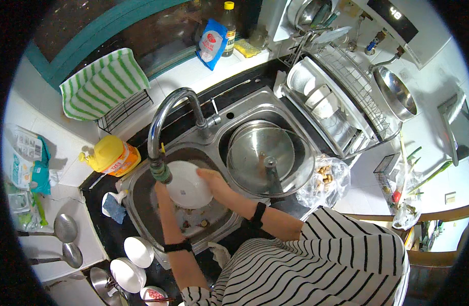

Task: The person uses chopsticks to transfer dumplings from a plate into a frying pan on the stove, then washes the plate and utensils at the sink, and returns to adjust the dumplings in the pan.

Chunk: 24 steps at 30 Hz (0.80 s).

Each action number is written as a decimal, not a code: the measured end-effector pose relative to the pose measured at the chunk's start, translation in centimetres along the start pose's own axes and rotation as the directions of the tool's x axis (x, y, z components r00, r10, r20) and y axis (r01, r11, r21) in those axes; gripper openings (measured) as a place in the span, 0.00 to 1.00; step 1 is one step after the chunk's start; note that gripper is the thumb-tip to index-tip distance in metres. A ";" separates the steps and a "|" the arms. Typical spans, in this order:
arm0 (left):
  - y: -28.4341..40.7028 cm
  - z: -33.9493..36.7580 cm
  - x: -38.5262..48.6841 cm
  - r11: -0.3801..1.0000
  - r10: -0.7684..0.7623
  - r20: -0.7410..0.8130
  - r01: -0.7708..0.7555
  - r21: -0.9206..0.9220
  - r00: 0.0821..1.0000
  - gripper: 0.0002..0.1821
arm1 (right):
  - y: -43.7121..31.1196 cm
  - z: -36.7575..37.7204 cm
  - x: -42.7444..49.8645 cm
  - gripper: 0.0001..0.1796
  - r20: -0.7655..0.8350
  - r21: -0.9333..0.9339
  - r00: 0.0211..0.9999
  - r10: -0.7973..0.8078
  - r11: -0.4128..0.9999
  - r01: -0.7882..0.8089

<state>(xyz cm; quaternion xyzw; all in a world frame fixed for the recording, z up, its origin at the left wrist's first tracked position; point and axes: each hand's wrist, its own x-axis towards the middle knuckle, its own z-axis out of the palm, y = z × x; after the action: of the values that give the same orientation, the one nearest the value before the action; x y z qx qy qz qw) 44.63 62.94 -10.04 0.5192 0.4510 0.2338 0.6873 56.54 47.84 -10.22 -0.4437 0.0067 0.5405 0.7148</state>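
Observation:
A white plate or shallow bowl (186, 187) is held over the left basin of the steel sink (142, 222), beneath the chrome faucet (154, 134). My right hand (215, 183) grips its right rim. At its left side is my left hand (162, 191), partly hidden behind the faucet's green tip; its fingers are mostly out of sight, though it appears to hold the rim. Small food scraps (204, 223) lie at the basin's bottom. In the right basin rest a steel pan (242, 134) and a glass lid (271, 149) with a knob.
Left of the sink stand a yellow detergent jug (116, 155) and a blue sponge (114, 208). White bowls (138, 251) sit at the lower left. A dish rack (334, 111) holds dishes at the right, near a plastic bag of food (322, 183). A striped towel (104, 84) hangs behind.

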 end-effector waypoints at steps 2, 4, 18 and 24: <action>-0.3 0.2 -2.2 0.962 0.132 -0.047 -0.140 -0.235 0.990 0.25 | -0.8 0.9 -0.4 0.29 0.088 0.176 0.994 -0.069 0.983 0.053; -1.8 1.5 -4.3 0.914 0.092 -0.264 -0.187 -0.361 0.960 0.26 | -0.6 1.7 -0.4 0.27 -0.038 0.251 0.997 0.068 0.966 -0.056; -0.7 -6.8 -4.9 0.743 0.580 -0.224 -0.396 0.539 0.784 0.26 | 2.9 8.5 7.8 0.15 0.546 -0.602 0.807 -0.224 0.564 0.565; 5.5 -4.5 -1.4 0.433 0.614 0.107 -0.447 0.783 0.782 0.16 | 1.1 5.8 8.2 0.22 0.499 -0.700 0.803 -0.326 0.395 0.595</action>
<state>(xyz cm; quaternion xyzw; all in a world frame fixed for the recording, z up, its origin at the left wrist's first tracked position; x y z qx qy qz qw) 40.85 66.02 -4.70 0.8510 0.3824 0.2705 0.2376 56.37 57.84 -11.41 -0.6286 -0.4762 0.3110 0.5305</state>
